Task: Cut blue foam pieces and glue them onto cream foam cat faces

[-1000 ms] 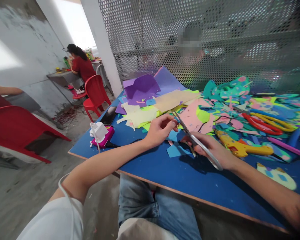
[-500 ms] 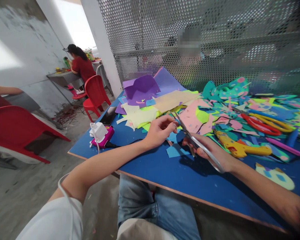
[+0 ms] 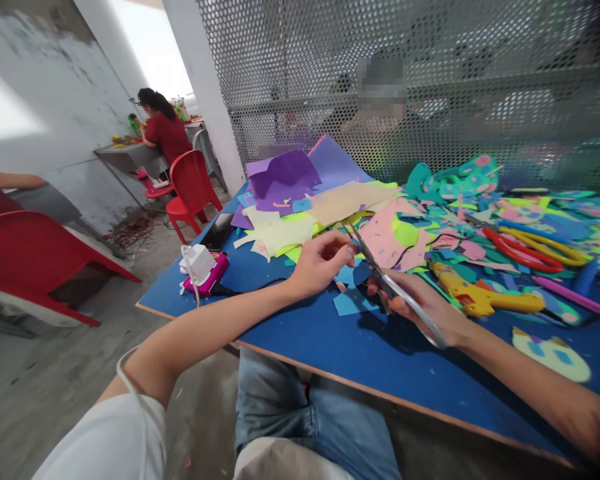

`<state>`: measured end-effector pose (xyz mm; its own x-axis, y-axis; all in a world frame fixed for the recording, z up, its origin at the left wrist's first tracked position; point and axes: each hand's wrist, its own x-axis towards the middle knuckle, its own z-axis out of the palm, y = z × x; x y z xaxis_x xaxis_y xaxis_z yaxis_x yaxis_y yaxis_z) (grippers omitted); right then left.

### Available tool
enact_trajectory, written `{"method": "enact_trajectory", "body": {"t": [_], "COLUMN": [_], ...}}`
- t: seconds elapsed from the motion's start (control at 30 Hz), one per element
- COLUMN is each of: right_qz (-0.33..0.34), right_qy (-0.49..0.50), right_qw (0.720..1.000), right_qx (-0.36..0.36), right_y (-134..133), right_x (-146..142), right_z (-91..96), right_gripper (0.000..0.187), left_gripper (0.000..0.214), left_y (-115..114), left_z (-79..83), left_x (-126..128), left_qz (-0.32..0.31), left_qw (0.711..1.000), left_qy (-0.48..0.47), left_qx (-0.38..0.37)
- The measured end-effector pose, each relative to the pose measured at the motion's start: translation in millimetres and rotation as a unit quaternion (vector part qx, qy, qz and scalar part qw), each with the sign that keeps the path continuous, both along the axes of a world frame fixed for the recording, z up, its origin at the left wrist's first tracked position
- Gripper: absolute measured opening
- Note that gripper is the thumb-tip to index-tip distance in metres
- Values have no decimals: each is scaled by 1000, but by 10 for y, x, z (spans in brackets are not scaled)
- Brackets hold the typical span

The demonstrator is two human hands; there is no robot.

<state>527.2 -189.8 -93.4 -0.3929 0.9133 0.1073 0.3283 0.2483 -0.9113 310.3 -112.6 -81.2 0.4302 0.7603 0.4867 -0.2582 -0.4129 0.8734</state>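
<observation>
At the centre of the frame, a person's right hand (image 3: 420, 293) grips silver-handled scissors (image 3: 389, 283), blades parted and angled toward the left hand (image 3: 323, 265), whose closed fingers pinch what looks like a small blue scrap (image 3: 355, 245), apparently to steady it near the blades. A larger blue offcut (image 3: 351, 303) lies below on the bench (image 3: 285, 333); a yellow glue gun (image 3: 485, 293), centre right, seems parked within reach. No brand or writing is legible.

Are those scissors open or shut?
Open a little: the scissors in the right hand have their two blade tips apart.
</observation>
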Motion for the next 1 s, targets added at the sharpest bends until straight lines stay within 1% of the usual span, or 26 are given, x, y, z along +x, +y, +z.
{"method": "enact_trajectory", "body": {"t": [0.23,0.5,0.63,0.83,0.93,1.0], "right_qz": [-15,20,21,-7,3,18], "right_qy": [-22,-44,-23,-6,-19,-30], "right_qw": [1000,997,999,1000,1000,999], "right_qx": [6,52,29,-4,-1,20], "right_y": [-11,-9,-10,-16,-16,-17], "right_x": [-75,24,16,-12,-7,4], "right_z": [125,88,70,40,77,108], "right_gripper": [78,71,73,75,76,77], "left_gripper": [40,47,48,44,44,44], "left_y": [2,-29,-52,-44,-38,-40], "left_z": [29,82,109,100,94,95], "left_x": [-19,-30,-35,-38,-42,-42], "left_qz": [-2,-11,-12,-18,-21,-28], "left_qw": [1000,1000,1000,1000,1000,999], "left_qy": [-10,22,25,5,8,19], "left_qx": [-3,7,7,5,3,1]}}
